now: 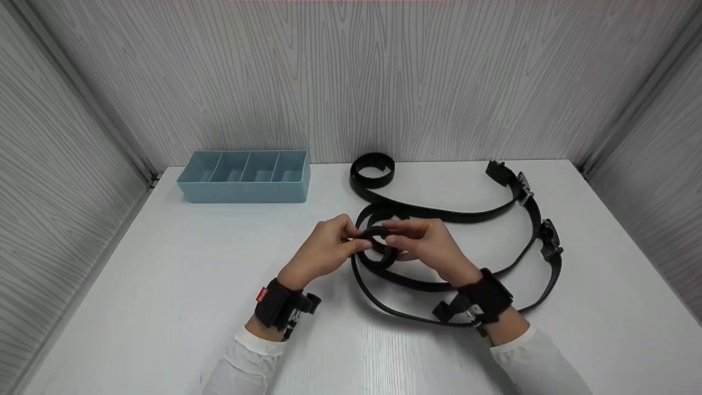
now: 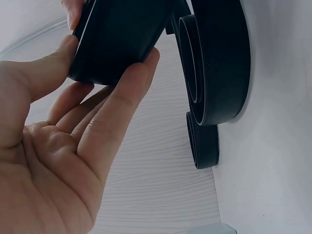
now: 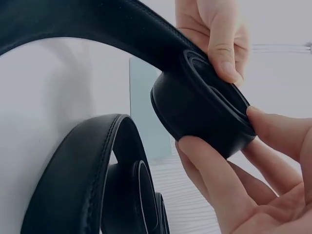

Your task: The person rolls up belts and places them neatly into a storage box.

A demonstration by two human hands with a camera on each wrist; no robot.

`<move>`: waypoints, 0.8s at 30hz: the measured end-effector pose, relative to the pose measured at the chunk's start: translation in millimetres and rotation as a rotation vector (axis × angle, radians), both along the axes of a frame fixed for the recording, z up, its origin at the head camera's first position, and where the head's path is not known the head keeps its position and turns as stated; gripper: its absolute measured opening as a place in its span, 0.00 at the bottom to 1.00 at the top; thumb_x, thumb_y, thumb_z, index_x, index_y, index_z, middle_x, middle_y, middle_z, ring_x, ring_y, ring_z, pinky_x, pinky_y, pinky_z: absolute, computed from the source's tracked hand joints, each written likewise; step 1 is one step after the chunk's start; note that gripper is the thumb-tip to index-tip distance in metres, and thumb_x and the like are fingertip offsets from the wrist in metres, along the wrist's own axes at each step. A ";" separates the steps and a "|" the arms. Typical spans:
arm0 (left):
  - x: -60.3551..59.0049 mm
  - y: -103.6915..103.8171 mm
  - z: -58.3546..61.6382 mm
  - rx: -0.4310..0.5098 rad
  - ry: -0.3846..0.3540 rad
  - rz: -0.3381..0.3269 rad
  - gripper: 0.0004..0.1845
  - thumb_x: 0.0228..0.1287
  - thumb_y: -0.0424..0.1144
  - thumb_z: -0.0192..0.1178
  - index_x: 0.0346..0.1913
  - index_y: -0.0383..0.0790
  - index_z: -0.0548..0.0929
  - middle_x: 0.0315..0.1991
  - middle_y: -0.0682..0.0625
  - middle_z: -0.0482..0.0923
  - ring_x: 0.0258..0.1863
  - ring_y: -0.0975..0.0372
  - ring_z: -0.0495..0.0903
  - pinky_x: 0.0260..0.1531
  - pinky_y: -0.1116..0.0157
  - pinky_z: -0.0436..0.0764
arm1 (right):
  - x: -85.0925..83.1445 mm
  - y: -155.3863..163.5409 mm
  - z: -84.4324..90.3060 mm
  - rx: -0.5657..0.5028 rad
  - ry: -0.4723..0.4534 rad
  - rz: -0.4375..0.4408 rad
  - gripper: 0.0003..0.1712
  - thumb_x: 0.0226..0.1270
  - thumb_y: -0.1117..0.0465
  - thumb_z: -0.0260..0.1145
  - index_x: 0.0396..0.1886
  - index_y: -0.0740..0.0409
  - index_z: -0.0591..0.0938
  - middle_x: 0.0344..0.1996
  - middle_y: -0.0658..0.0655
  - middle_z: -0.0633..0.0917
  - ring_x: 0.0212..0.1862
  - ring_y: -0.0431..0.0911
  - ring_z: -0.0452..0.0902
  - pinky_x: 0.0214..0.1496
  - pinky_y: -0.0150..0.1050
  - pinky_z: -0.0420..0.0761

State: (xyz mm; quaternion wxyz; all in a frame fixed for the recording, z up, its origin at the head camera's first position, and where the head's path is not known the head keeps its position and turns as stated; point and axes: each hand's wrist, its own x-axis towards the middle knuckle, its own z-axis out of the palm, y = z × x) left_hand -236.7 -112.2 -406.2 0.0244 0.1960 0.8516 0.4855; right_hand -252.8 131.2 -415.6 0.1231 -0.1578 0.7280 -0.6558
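Note:
In the head view, my left hand (image 1: 323, 247) and right hand (image 1: 436, 244) meet over a black leather belt (image 3: 170, 109) rolled into a coil at one end. Thumb and fingers of the left hand pinch the roll from one side. From the other side the right hand grips it, its thumb at the upper edge and fingers beneath, as the right wrist view shows. A stitched strap runs out from this roll. Behind it, a second coiled belt (image 2: 219, 83) stands on edge close by, and a smaller coil (image 1: 373, 170) stands near the back wall.
The loose belt straps sweep across the white table (image 1: 164, 307) to the right. Two metal buckles, one farther back (image 1: 525, 189) and a nearer buckle (image 1: 550, 240), lie there. A blue tray (image 1: 244, 192) with several compartments stands at the back left. Wood-grain panels (image 1: 329, 77) enclose the table.

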 end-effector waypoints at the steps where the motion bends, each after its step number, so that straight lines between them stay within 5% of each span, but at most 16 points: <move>1: 0.1 0.0 0.6 -0.003 0.004 -0.004 0.10 0.70 0.38 0.70 0.41 0.37 0.80 0.38 0.48 0.88 0.29 0.64 0.74 0.31 0.66 0.70 | 0.0 0.5 0.7 0.003 0.004 0.011 0.24 0.69 0.64 0.74 0.63 0.67 0.83 0.52 0.63 0.88 0.48 0.50 0.88 0.45 0.45 0.88; 7: 1.8 -0.7 4.7 -0.027 0.021 -0.043 0.10 0.69 0.37 0.71 0.38 0.37 0.79 0.31 0.50 0.85 0.25 0.65 0.70 0.27 0.68 0.66 | 0.5 3.4 3.3 0.070 0.047 0.065 0.23 0.68 0.64 0.75 0.61 0.64 0.85 0.54 0.63 0.87 0.47 0.49 0.88 0.46 0.43 0.88; 14: 0.8 0.5 0.7 -0.090 -0.026 -0.104 0.09 0.68 0.38 0.71 0.40 0.38 0.81 0.38 0.50 0.89 0.32 0.65 0.78 0.32 0.67 0.72 | 1.0 1.6 -0.8 0.210 0.118 0.143 0.21 0.69 0.60 0.75 0.59 0.60 0.87 0.50 0.59 0.90 0.45 0.48 0.89 0.43 0.42 0.88; 24: 0.2 2.1 -0.5 -0.009 -0.045 -0.002 0.10 0.72 0.41 0.68 0.42 0.39 0.79 0.44 0.48 0.88 0.33 0.63 0.82 0.36 0.64 0.78 | 1.9 -2.5 0.0 0.074 0.020 -0.006 0.23 0.69 0.62 0.74 0.61 0.64 0.85 0.50 0.63 0.89 0.45 0.47 0.89 0.42 0.41 0.88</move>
